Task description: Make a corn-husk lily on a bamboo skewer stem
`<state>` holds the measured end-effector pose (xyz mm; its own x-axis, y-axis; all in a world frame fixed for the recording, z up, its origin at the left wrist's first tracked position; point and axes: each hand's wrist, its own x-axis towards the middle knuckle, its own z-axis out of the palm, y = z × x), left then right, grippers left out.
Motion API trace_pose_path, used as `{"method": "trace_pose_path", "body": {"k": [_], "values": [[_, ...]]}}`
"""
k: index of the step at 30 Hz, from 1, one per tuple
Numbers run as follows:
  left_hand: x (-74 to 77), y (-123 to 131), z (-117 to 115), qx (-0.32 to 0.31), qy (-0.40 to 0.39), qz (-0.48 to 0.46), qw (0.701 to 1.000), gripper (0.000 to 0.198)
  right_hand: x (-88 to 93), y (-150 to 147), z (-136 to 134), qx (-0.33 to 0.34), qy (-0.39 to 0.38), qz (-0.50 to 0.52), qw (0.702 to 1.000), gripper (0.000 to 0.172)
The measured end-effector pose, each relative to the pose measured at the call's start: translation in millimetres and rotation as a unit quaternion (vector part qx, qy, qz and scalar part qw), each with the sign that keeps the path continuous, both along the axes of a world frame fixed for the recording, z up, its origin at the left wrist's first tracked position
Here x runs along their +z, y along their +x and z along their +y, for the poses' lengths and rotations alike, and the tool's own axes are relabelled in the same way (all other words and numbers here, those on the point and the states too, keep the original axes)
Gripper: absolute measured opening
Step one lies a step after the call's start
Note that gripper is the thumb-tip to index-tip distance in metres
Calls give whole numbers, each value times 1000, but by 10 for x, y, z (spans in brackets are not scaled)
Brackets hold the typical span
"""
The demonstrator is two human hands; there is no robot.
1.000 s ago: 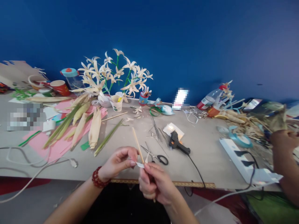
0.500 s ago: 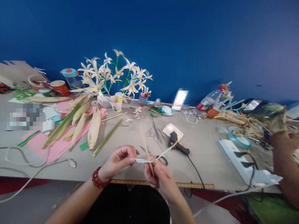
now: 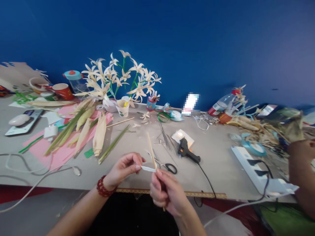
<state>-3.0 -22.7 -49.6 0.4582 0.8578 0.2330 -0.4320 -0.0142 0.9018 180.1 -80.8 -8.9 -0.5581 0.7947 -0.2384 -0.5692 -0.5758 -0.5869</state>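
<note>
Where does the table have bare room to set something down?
The widest bare patch lies between glue gun and power strip; a smaller one, between left hand and cable plug. Crowded: the pink paper under husks, and the scrap pile at right.

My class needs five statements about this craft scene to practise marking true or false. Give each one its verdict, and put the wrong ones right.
1. The right hand grips a thin stick. True.
2. A red bracelet is worn on the right wrist. False: the red bracelet is on the left wrist.
3. The left hand pinches one end of a white strip that reaches the thin stick. True.
4. The scissors lie to the right of the glue gun. False: the scissors lie to its left, nearer the person.
5. The pale flowers stand in front of a blue wall. True.
</note>
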Motion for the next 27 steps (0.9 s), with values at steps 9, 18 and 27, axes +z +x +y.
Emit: {"method": "trace_pose_path", "body": {"k": [9,18,27], "values": [[12,-19,3,-10,17,34,999,12,-40,64,37,35,-2,83,996,42],[456,39,-44,34,180,163,969,10,-72,-64,-26,-93,95,-197,971,42],[432,89,-130,83,199,217,952,6,34,-108,-21,-103,167,-271,942,44]]}}
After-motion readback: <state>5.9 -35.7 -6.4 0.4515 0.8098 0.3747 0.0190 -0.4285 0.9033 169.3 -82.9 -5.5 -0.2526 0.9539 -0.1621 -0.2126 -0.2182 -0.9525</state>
